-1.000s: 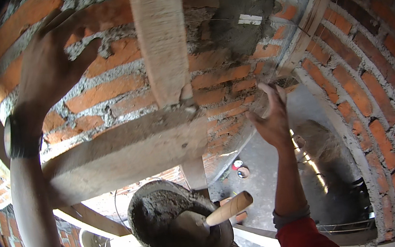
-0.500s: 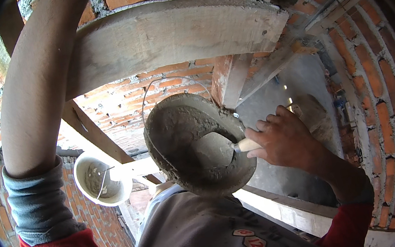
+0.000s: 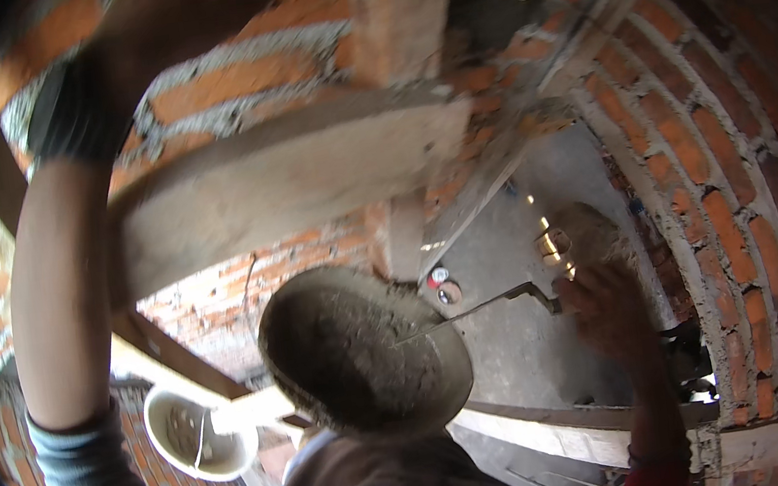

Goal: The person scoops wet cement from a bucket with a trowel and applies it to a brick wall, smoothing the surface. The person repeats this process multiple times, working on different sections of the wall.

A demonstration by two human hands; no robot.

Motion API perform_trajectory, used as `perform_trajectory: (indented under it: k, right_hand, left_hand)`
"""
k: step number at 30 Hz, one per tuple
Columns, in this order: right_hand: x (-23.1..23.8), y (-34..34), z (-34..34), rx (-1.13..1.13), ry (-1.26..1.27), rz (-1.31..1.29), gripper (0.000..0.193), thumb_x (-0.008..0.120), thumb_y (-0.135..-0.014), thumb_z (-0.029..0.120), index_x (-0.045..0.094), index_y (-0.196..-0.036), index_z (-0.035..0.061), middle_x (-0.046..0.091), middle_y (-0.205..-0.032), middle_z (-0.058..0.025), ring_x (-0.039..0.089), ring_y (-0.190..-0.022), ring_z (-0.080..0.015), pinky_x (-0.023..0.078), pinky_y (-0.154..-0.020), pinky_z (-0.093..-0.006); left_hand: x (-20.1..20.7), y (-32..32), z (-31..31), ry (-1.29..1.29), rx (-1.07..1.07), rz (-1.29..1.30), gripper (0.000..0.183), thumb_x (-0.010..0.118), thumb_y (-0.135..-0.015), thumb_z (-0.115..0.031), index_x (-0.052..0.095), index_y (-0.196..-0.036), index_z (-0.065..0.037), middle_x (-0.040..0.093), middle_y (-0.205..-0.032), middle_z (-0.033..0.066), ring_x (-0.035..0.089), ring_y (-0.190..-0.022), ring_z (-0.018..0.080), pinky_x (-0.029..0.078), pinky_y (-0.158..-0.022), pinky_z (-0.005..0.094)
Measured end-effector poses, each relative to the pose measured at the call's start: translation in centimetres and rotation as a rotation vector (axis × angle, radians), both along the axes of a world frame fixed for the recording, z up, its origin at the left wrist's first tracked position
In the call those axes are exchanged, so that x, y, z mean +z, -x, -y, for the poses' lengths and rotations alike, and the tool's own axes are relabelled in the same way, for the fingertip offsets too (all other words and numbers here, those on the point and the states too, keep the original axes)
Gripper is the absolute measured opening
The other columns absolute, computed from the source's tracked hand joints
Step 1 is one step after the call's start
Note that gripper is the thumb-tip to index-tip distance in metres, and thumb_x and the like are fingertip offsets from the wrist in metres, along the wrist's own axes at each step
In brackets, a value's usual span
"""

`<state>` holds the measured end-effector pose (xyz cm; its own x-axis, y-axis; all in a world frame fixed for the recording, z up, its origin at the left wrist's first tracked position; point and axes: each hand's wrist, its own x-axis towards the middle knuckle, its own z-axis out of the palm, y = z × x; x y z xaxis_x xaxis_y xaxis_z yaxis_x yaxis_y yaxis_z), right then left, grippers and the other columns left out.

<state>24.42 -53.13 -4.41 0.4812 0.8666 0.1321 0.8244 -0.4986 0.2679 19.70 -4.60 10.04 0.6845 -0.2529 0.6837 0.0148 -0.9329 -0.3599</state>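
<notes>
My right hand [image 3: 607, 307] is closed around the handle of a trowel [image 3: 513, 294], which I see nearly edge-on. The blade tip is over the mouth of a mortar-smeared bucket [image 3: 458, 358] in the middle, with grey mortar [image 3: 346, 358] inside. My left arm reaches up past the wooden beam, a dark band round its wrist. Up at the brick wall, my left hand [image 3: 196, 2] is dark and smeared by motion, so its fingers cannot be made out.
A wooden beam [image 3: 301, 181] crosses in front of the brick wall [image 3: 228, 87], beside an upright timber [image 3: 401, 12]. A second, whitish bucket [image 3: 242, 452] stands lower left. Far below on the right lies a grey floor [image 3: 514, 355]. Another brick wall [image 3: 747, 242] rises at the right.
My right hand has drawn the trowel up and rightward out of the mortar, turning the blade edge-on. The view has shifted, bringing my left wrist and hand into sight at the top.
</notes>
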Motion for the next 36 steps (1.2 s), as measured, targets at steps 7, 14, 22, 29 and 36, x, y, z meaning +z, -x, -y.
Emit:
perform_trajectory:
  k: [7,14,22,29,36]
  right_hand:
    - [-9.6,-7.4,-1.7,-0.434,-1.239,-0.734,0.022,0.065,-0.100,0.026,0.060,-0.100,0.0049,0.056,-0.067,-0.0023,0.053,-0.056,-0.0137,0.042,-0.052,-0.0325]
    - [-9.4,-21.4,-13.1,-0.191,-1.541,-0.642,0.041,0.056,-0.105,0.039,0.061,-0.109,-0.0015,0.051,-0.066,-0.0048,0.049,-0.060,-0.0138,0.043,-0.058,-0.0348]
    - [-7.8,-26.8,-16.2,-0.199,-1.561,-0.692,0.043,0.059,-0.105,0.040,0.059,-0.094,-0.0021,0.056,-0.066,-0.0056,0.051,-0.061,-0.0116,0.043,-0.060,-0.0343]
    - [-11.0,-24.8,-16.8,0.004,-1.320,-0.374,0.034,0.063,-0.103,0.037,0.063,-0.096,0.0038,0.065,-0.068,-0.0084,0.069,-0.062,-0.0194,0.049,-0.055,-0.0367]
    - [-11.3,-22.9,-17.3,-0.009,-1.475,-0.623,0.029,0.059,-0.106,0.033,0.062,-0.103,0.0041,0.059,-0.064,-0.0028,0.060,-0.056,-0.0130,0.045,-0.051,-0.0314]
  left_hand:
    - [0.0,-1.6,0.0,0.145,0.001,-0.064,0.033,0.076,-0.090,-0.025,0.071,-0.119,-0.009,0.072,-0.109,0.0116,0.068,-0.104,0.0293,0.053,-0.092,0.0435]
    - [0.0,-2.3,0.4,0.196,0.026,-0.094,0.026,0.076,-0.087,-0.009,0.069,-0.111,-0.002,0.069,-0.105,0.0127,0.067,-0.095,0.0267,0.053,-0.087,0.0385]
    - [-0.8,-1.8,-2.7,0.321,0.102,-0.170,0.037,0.074,-0.086,-0.001,0.066,-0.123,0.001,0.067,-0.121,0.0147,0.065,-0.112,0.0292,0.051,-0.097,0.0377]
    - [-0.8,-1.3,-4.7,0.216,0.206,-0.177,0.045,0.073,-0.086,0.000,0.065,-0.130,0.001,0.058,-0.147,0.0190,0.056,-0.135,0.0332,0.046,-0.111,0.0404]
    - [-0.9,-1.4,-3.8,0.201,0.237,-0.135,0.043,0.075,-0.084,-0.003,0.065,-0.126,0.001,0.059,-0.138,0.0187,0.058,-0.126,0.0327,0.047,-0.105,0.0403]
